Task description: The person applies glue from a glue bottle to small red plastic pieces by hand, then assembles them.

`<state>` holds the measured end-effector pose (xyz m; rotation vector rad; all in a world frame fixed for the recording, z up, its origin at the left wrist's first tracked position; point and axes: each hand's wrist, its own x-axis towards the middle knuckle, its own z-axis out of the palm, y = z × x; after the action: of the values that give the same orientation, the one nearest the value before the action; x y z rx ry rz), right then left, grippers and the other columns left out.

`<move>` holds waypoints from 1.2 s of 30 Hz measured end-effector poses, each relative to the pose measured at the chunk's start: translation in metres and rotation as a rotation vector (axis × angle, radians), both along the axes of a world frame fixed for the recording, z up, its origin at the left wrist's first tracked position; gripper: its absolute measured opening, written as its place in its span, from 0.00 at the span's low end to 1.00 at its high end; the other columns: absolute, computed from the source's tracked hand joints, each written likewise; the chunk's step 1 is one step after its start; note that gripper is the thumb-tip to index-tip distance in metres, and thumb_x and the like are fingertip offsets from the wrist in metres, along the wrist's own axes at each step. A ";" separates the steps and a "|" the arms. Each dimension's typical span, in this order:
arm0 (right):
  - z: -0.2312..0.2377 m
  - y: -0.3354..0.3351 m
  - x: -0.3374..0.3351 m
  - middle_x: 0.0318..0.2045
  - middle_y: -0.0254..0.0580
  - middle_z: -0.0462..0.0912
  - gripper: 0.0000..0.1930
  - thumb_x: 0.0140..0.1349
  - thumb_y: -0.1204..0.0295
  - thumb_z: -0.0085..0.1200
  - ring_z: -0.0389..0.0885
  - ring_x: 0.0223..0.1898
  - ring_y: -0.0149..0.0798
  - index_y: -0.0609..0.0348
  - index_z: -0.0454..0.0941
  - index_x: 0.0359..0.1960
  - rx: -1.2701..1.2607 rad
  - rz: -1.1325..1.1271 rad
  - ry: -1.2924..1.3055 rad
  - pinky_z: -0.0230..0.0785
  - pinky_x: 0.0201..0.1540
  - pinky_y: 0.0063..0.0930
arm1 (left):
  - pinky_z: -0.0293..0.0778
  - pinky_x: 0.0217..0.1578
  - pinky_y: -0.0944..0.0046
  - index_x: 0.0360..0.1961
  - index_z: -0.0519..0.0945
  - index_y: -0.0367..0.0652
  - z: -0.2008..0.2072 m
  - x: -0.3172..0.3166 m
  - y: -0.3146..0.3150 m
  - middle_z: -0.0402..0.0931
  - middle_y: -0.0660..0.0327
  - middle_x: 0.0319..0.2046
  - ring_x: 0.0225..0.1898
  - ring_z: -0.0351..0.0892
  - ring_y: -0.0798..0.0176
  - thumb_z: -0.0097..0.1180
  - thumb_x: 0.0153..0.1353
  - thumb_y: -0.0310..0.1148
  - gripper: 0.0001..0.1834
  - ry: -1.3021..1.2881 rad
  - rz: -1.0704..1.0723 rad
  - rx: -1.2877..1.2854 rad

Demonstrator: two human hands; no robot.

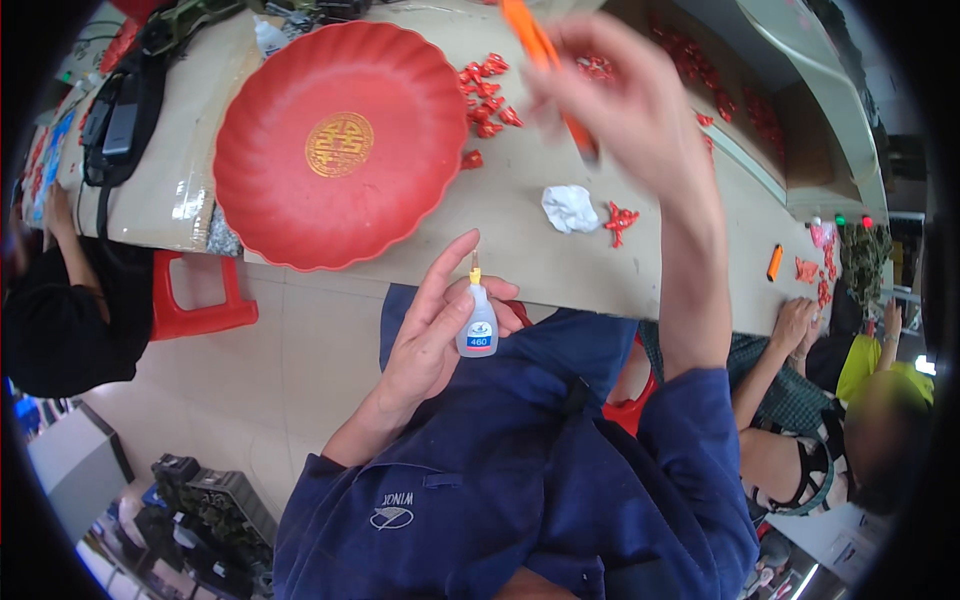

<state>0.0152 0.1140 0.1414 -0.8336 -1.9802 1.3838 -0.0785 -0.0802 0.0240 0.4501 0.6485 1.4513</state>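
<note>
My left hand [428, 345] holds a small translucent squeeze bottle of glue [478, 318] upright in front of my body. The bottle has a blue label, a yellow collar and a thin nozzle pointing away from me. Raised over the table, my right hand [625, 95] is closed around an orange utility knife [533, 38]; both are blurred by motion. Below that hand, a crumpled white tissue [570, 209] lies on the table, with a small red branched piece [620, 224] close beside it.
A large red scalloped tray [262, 195] takes up the left of the table [520, 245]. Several red pieces [487, 95] lie along its right side. A cardboard box [820, 140] with more stands at far right. Other people sit on both sides; another orange tool [775, 262] lies right.
</note>
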 end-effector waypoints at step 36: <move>-0.112 -0.134 0.171 0.24 0.32 0.74 0.18 0.43 0.78 0.59 0.70 0.28 0.35 0.49 0.81 0.40 0.744 -0.532 -0.382 0.61 0.31 0.28 | 0.73 0.24 0.68 0.63 0.56 0.46 0.002 0.083 -0.001 0.70 0.57 0.34 0.25 0.76 0.62 0.38 0.66 0.31 0.23 -0.162 -0.352 -0.071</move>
<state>0.1857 -0.0201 0.0297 -1.1743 -2.0886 0.1550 0.0046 -0.0816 0.0259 0.3663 0.4623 1.1136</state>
